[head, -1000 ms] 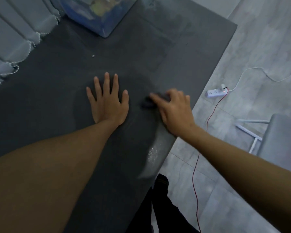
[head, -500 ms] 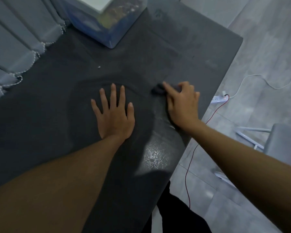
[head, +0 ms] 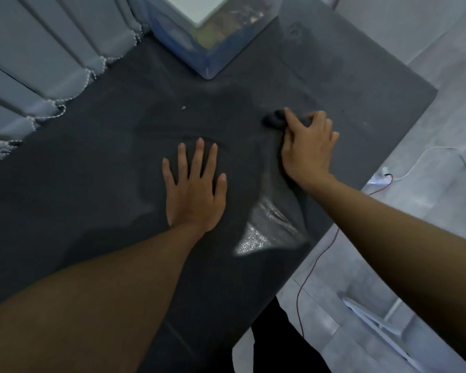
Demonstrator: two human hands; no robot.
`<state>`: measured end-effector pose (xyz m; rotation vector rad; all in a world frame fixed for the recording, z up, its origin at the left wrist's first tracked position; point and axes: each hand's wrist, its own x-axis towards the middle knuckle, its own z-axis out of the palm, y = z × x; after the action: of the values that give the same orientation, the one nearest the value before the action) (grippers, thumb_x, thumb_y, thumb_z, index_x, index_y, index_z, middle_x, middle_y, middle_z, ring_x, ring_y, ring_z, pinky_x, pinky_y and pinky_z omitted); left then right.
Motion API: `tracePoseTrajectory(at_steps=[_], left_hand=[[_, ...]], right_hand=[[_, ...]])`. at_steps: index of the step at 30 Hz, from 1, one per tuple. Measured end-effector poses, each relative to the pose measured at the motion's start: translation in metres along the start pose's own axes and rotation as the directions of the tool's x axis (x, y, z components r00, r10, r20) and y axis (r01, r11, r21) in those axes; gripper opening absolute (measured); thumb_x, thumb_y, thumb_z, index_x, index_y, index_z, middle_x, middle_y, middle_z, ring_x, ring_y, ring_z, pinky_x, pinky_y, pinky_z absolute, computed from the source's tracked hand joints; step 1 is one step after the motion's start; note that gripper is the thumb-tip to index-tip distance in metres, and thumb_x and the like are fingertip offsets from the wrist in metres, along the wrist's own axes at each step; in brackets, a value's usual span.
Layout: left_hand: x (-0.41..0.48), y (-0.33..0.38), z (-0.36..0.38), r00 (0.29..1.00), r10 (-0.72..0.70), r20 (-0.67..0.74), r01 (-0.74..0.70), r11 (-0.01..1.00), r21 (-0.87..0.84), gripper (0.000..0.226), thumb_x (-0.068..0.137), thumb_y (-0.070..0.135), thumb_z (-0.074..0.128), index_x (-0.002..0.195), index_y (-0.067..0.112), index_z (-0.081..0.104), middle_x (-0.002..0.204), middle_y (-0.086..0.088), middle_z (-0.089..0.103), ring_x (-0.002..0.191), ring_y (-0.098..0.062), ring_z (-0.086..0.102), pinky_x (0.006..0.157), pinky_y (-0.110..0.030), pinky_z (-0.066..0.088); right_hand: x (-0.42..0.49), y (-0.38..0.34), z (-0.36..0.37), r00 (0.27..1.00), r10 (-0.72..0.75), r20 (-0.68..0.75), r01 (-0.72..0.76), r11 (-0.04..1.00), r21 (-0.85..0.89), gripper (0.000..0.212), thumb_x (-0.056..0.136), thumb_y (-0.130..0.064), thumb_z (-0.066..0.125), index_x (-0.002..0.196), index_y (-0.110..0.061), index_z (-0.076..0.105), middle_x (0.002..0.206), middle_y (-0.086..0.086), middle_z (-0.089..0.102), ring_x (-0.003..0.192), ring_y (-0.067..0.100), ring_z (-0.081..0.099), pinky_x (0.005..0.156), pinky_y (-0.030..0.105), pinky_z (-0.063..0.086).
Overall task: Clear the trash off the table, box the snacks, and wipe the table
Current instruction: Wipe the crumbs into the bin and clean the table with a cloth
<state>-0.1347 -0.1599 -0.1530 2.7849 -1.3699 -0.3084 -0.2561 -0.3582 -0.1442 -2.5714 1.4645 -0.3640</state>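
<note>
The right hand [head: 306,146] grips a dark cloth [head: 272,120] on the table [head: 92,200], right of the flat, spread left hand [head: 194,189]. A crumb [head: 183,107] lies left of the cloth, with the snack box [head: 207,49] beyond. The cloth has slid farther since earlier, and a wet streak [head: 267,230] lies nearer.
</note>
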Motion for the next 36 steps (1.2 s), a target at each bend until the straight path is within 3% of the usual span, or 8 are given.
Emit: tracePoseTrajectory(at_steps=[3, 9, 17, 23, 28, 31, 33, 36], left_hand=[[-0.002, 0.001, -0.001, 1.0, 0.001, 0.006, -0.001, 1.0, 0.007, 0.063, 0.102, 0.051, 0.013, 0.16, 0.03, -0.001, 0.168, 0.004, -0.006, 0.155, -0.028, -0.008, 0.122, -0.059, 0.001], [0.0, 0.002, -0.002, 1.0, -0.005, 0.03, 0.004, 0.999, 0.039, 0.064, 0.103, 0.051, 0.012, 0.16, 0.029, -0.003, 0.168, 0.004, -0.007, 0.155, -0.028, -0.009, 0.122, -0.059, 0.003], [0.003, 0.001, -0.004, 0.997, -0.016, 0.072, 0.009, 0.996, 0.087, 0.065, 0.102, 0.053, 0.009, 0.159, 0.029, -0.011, 0.167, 0.004, -0.014, 0.154, -0.029, -0.012, 0.121, -0.059, 0.002], [0.003, 0.003, -0.008, 0.997, -0.007, 0.082, 0.0, 0.996, 0.088, 0.066, 0.103, 0.053, 0.016, 0.161, 0.026, 0.0, 0.169, 0.001, -0.003, 0.155, -0.031, -0.003, 0.121, -0.06, 0.005], [0.003, 0.001, -0.01, 0.997, 0.0, 0.081, -0.006, 0.997, 0.08, 0.065, 0.103, 0.052, 0.02, 0.161, 0.026, 0.005, 0.169, 0.002, 0.001, 0.155, -0.03, -0.002, 0.122, -0.06, 0.006], [0.003, 0.001, -0.009, 0.997, -0.001, 0.081, -0.006, 0.997, 0.078, 0.065, 0.103, 0.051, 0.021, 0.161, 0.025, 0.007, 0.169, 0.002, 0.001, 0.155, -0.03, -0.002, 0.121, -0.06, 0.008], [0.002, 0.001, -0.009, 0.997, -0.002, 0.082, -0.005, 0.996, 0.085, 0.065, 0.103, 0.051, 0.021, 0.161, 0.025, 0.006, 0.169, 0.002, 0.0, 0.155, -0.031, -0.001, 0.121, -0.06, 0.009], [0.003, 0.001, -0.008, 0.997, -0.011, 0.08, 0.004, 0.996, 0.084, 0.065, 0.103, 0.052, 0.018, 0.161, 0.026, 0.004, 0.169, 0.003, -0.001, 0.155, -0.03, -0.002, 0.121, -0.06, 0.009]], right_hand=[[0.0, -0.015, 0.004, 1.0, -0.003, 0.025, 0.003, 1.0, 0.029, 0.045, 0.096, -0.022, 0.046, 0.14, -0.031, 0.053, 0.114, 0.014, 0.048, 0.101, 0.034, 0.045, 0.084, 0.042, 0.034], [-0.013, -0.01, 0.006, 0.839, -0.54, 0.069, 0.535, 0.841, 0.078, 0.043, 0.099, -0.026, 0.049, 0.141, -0.03, 0.054, 0.11, 0.012, 0.053, 0.092, 0.031, 0.049, 0.077, 0.04, 0.034], [0.095, -0.062, 0.026, 0.996, -0.04, 0.079, 0.035, 0.997, 0.071, 0.046, 0.099, -0.024, 0.043, 0.145, -0.033, 0.047, 0.121, 0.014, 0.046, 0.108, 0.035, 0.044, 0.088, 0.043, 0.032], [0.062, -0.056, 0.029, 0.77, -0.631, 0.094, 0.617, 0.774, 0.146, 0.044, 0.096, -0.029, 0.046, 0.139, -0.033, 0.056, 0.113, 0.013, 0.053, 0.097, 0.032, 0.051, 0.08, 0.042, 0.034], [0.132, -0.053, 0.035, 0.972, -0.232, 0.024, 0.231, 0.971, 0.055, 0.047, 0.095, -0.023, 0.045, 0.14, -0.035, 0.053, 0.118, 0.016, 0.05, 0.107, 0.038, 0.047, 0.087, 0.044, 0.033], [0.124, -0.065, 0.034, 0.991, -0.123, 0.06, 0.118, 0.989, 0.091, 0.048, 0.095, -0.023, 0.043, 0.141, -0.034, 0.051, 0.12, 0.015, 0.048, 0.108, 0.037, 0.046, 0.088, 0.043, 0.032], [0.097, -0.064, 0.031, 0.954, -0.294, 0.055, 0.284, 0.948, 0.147, 0.047, 0.094, -0.025, 0.044, 0.139, -0.032, 0.055, 0.115, 0.016, 0.05, 0.102, 0.036, 0.048, 0.083, 0.043, 0.033], [0.077, -0.04, 0.027, 0.758, -0.647, 0.08, 0.626, 0.757, 0.189, 0.043, 0.096, -0.026, 0.047, 0.138, -0.032, 0.057, 0.112, 0.012, 0.053, 0.095, 0.032, 0.05, 0.079, 0.041, 0.033]])
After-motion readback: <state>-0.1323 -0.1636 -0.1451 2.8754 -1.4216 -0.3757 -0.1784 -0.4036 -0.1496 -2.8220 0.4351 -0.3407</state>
